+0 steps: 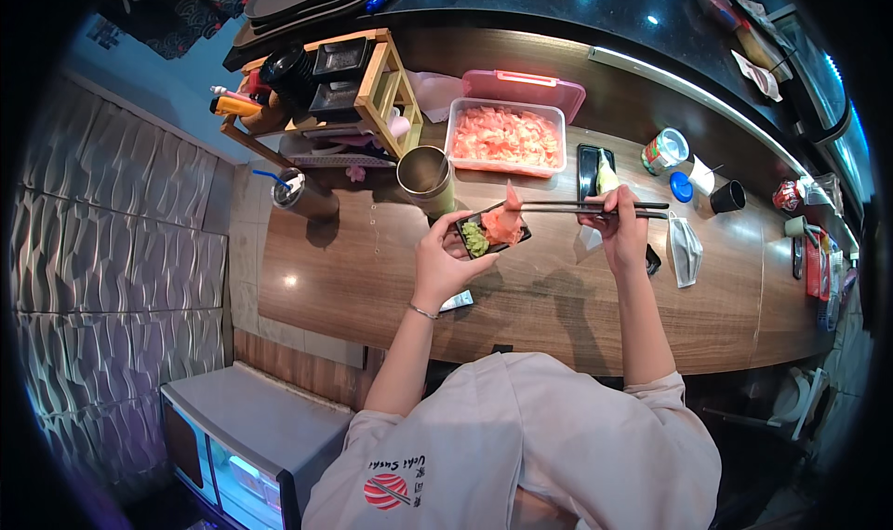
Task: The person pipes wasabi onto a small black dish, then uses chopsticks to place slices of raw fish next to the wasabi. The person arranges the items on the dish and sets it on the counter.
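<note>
My left hand (450, 261) holds a small black dish (476, 253) above the wooden counter. In the dish, a mound of green wasabi (475, 238) sits beside pink pickled ginger (499, 227). My right hand (617, 224) grips a pair of dark chopsticks (558, 207), whose tips reach over the dish. A slice of ginger (513, 195) stands up at those tips, touching or just above the pile. Behind the dish is a clear plastic tub (457, 155) full of pink ginger slices, its pink lid (523, 84) leaning behind it.
A metal tumbler (425, 181) stands left of the tub, near a wooden rack (394, 77) with black dishes. Further left is a cup with a blue straw (293, 192). To the right are a black tray with a piping bag (607, 174), a jar (665, 151) and a face mask (686, 251).
</note>
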Demonstrator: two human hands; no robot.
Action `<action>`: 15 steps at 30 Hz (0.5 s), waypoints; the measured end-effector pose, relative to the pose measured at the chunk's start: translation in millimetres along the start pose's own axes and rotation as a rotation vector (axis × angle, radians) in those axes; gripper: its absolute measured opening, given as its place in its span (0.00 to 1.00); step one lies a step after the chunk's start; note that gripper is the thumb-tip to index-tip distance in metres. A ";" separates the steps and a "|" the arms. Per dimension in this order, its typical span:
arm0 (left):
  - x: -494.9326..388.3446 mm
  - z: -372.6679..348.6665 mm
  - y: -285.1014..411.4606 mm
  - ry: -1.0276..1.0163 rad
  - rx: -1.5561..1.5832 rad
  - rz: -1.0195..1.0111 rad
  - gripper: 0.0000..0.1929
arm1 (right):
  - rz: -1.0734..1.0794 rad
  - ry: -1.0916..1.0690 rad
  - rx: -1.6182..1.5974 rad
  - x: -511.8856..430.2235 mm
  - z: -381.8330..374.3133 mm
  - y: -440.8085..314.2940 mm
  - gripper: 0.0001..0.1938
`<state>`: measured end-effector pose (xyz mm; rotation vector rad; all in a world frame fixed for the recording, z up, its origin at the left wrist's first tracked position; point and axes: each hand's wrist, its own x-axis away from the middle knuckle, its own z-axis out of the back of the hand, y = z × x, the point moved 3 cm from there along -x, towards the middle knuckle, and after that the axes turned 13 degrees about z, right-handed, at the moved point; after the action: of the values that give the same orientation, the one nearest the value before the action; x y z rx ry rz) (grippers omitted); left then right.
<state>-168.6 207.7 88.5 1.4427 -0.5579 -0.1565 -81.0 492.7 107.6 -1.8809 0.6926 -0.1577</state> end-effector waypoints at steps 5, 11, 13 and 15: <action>4.5 0.2 7.6 -0.005 0.006 -0.035 0.36 | -0.043 -0.123 0.117 1.8 -6.4 -18.7 0.21; 11.7 -3.2 15.5 -0.020 -0.104 -0.081 0.36 | -0.097 -0.279 0.314 -11.0 -44.8 -59.1 0.21; 13.2 -6.0 14.3 -0.026 -0.104 -0.077 0.36 | -0.084 -0.311 0.358 -11.6 -57.5 -66.6 0.19; 14.1 -7.8 12.1 -0.030 -0.095 -0.080 0.37 | -0.049 -0.365 0.434 -12.6 -66.1 -73.0 0.18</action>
<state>-155.6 210.3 103.7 1.3728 -0.5107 -0.2650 -90.5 464.7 202.4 -1.4564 0.3283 0.0079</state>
